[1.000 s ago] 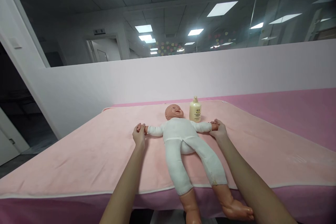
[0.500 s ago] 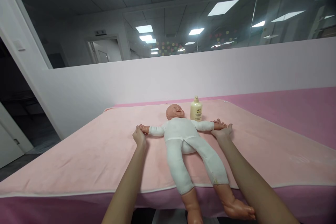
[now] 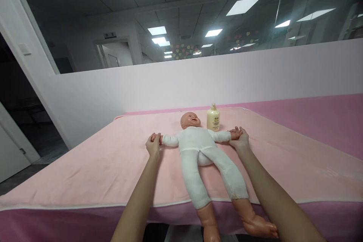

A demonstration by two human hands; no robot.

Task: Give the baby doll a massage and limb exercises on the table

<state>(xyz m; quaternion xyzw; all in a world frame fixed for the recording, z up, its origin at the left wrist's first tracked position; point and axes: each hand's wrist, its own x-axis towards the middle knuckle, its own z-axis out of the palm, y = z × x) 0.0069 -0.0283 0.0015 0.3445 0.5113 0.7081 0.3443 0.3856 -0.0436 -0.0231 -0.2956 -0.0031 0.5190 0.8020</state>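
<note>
Doll (image 3: 197, 140) lies face-up, one arm in left hand (image 3: 153, 147), grip closed, the other in right hand (image 3: 241, 142), grip loosely curled.

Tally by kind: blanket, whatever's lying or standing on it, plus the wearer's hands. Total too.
Doll: 1
Bottle: 1
Blanket: 1
Hands: 2 (left hand, right hand)
Total: 5
</note>
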